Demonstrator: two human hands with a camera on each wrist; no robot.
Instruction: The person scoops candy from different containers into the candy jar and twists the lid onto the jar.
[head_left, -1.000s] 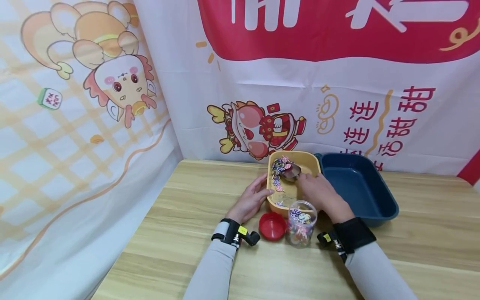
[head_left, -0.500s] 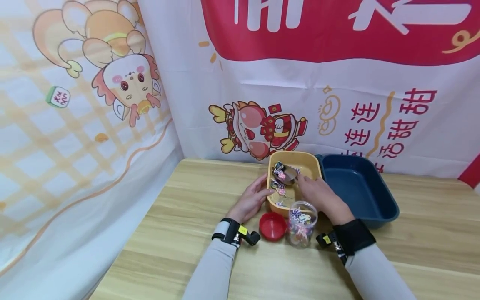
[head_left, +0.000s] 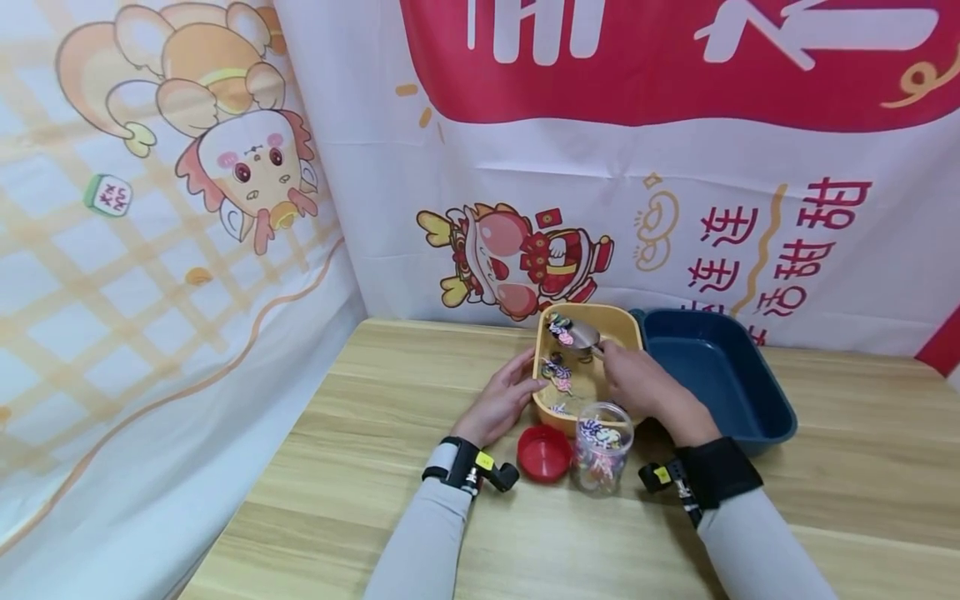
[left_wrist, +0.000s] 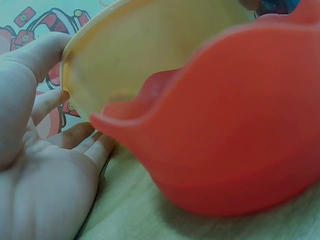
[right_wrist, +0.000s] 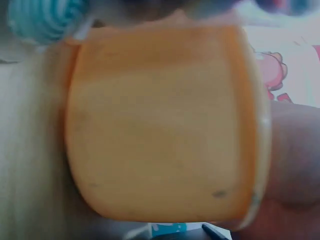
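My left hand (head_left: pixel 501 404) holds the left side of a yellow plastic bin (head_left: pixel 630 321), its thumb at the rim and its fingers against the outer wall. Over the bin, my right hand (head_left: pixel 641 383) grips the handle of a metal scoop (head_left: pixel 582 335). Small wrapped candies (head_left: pixel 560 330) sit at the scoop's front end, and more candies (head_left: pixel 556 373) lie along the bin's left side. Just in front stands a clear jar (head_left: pixel 602 457) with candies inside, beside a red lid (head_left: pixel 544 455). The left wrist view shows the red lid (left_wrist: pixel 230 120) close up, partly covering the bin (left_wrist: pixel 130 60).
A dark blue bin (head_left: pixel 780 417) stands against the yellow bin's right side. Behind them hangs a printed cloth (head_left: pixel 480 150), with another along the left. The wooden table (head_left: pixel 360 433) extends left and toward the front.
The scoop has shifted toward the back of the bin and risen a little, with candies at its front. My right hand moved with it. My left hand stays on the bin.
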